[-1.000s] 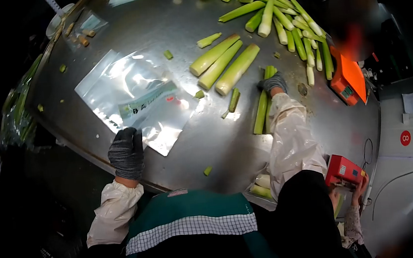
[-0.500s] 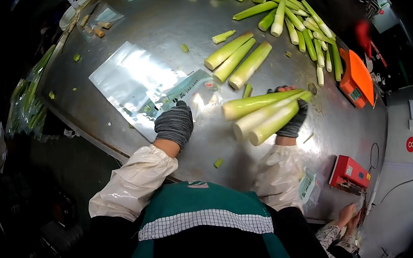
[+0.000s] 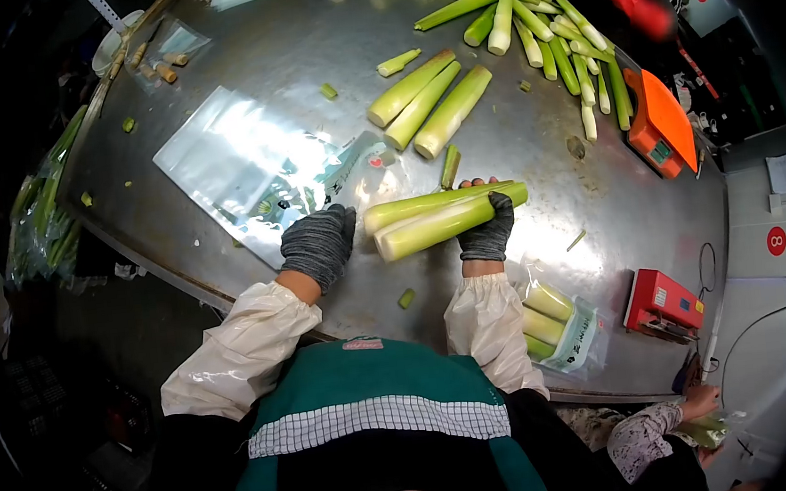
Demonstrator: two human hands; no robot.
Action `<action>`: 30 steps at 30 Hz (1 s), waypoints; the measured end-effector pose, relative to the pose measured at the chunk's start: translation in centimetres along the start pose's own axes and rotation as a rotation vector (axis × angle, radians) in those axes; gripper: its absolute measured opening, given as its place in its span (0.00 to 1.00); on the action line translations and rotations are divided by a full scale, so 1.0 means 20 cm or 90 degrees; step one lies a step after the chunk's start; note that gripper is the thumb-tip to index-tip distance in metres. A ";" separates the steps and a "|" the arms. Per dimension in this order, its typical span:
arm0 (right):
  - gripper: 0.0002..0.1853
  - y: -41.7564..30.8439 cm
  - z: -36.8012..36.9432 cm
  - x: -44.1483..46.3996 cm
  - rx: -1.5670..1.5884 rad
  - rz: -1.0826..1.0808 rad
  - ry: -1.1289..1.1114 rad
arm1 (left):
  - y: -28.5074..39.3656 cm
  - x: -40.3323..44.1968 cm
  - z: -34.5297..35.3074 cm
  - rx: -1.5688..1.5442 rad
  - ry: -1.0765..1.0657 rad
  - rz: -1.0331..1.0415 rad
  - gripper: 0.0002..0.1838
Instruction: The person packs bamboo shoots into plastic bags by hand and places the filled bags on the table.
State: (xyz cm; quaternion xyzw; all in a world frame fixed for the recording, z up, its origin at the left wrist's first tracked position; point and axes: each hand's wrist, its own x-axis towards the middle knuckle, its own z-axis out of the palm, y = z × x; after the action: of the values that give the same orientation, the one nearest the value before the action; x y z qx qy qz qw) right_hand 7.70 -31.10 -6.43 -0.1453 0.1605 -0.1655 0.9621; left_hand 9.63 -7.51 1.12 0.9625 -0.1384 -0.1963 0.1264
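My right hand (image 3: pixel 487 235), in a dark grey glove, is closed around several peeled water bamboo shoots (image 3: pixel 443 226), held sideways above the metal table. Their pale thick ends point left toward my left hand (image 3: pixel 319 245). That hand, gloved too, is curled shut at the near edge of a stack of clear printed plastic bags (image 3: pixel 214 158); its fingertips are partly hidden and seem to pinch the top bag. Beyond the hands lie 3 more loose shoots (image 3: pixel 451 115) and a short green offcut (image 3: pixel 449 166).
Further back is a heap of shoots (image 3: pixel 547 27). To the right stand an orange scale (image 3: pixel 661 125) and a red machine (image 3: pixel 663 303). A filled bag (image 3: pixel 557 324) lies beside my right sleeve. Other people's hands (image 3: pixel 701 402) show at lower right and top right.
My right hand has moved left with the shoots, closer to my left hand, which stays at the bag's edge. The filled bag beside my sleeve has come into fuller view.
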 end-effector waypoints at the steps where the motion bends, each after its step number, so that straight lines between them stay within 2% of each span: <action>1: 0.23 0.00 -0.01 -0.01 -0.001 0.001 0.001 | 0.00 0.00 0.00 -0.027 0.009 -0.047 0.10; 3: 0.22 0.00 -0.01 -0.02 -0.072 -0.068 0.019 | 0.02 -0.01 -0.02 0.010 0.018 -0.059 0.11; 7: 0.22 -0.05 0.02 -0.08 0.009 0.015 -0.033 | 0.02 0.03 0.04 0.041 0.025 0.005 0.10; 9: 0.22 -0.08 -0.03 -0.09 0.012 0.002 -0.053 | -0.02 0.11 0.16 0.071 0.063 0.089 0.08; 11: 0.20 -0.11 -0.07 -0.13 -0.071 -0.068 0.047 | -0.04 0.15 0.24 0.050 0.113 0.124 0.07; 13: 0.19 -0.14 -0.13 -0.16 -0.050 -0.071 0.049 | -0.06 0.22 0.37 0.077 0.090 0.133 0.07; 15: 0.21 -0.14 -0.13 -0.22 -0.022 -0.067 0.202 | -0.06 0.26 0.43 0.042 0.107 0.123 0.07; 17: 0.21 -0.14 -0.13 -0.28 -0.030 -0.062 0.254 | -0.06 0.26 0.43 -0.026 0.117 0.099 0.06; 18: 0.20 -0.14 -0.11 -0.31 -0.036 -0.022 0.268 | -0.05 0.23 0.39 -0.033 0.156 0.145 0.08; 20: 0.18 -0.15 -0.19 -0.35 -0.056 0.058 0.294 | -0.06 0.25 0.41 -0.058 0.157 0.134 0.10; 23: 0.16 -0.12 -0.20 -0.42 -0.102 0.108 0.338 | -0.03 0.21 0.34 -0.092 0.164 0.114 0.17; 24: 0.21 -0.10 -0.10 -0.46 -0.129 0.095 0.325 | -0.02 0.19 0.29 -0.099 0.171 0.103 0.21; 25: 0.21 -0.12 -0.08 -0.48 -0.131 0.095 0.327 | -0.01 0.17 0.27 -0.102 0.170 0.102 0.21; 27: 0.25 -0.12 -0.06 -0.52 0.005 0.239 0.260 | -0.04 0.14 0.24 0.039 0.147 0.166 0.25; 28: 0.25 -0.12 -0.05 -0.54 0.007 0.240 0.262 | -0.06 0.13 0.24 0.062 0.170 0.201 0.23; 30: 0.28 -0.15 -0.04 -0.58 -0.081 0.326 0.220 | -0.10 0.16 0.30 0.081 0.132 0.178 0.22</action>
State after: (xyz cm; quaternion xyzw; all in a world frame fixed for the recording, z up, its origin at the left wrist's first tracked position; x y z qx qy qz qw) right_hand -3.68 -29.75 -3.06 -0.1301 0.3629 0.0701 0.9200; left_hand 10.35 -7.83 -5.79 0.9550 -0.2690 -0.0673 0.1050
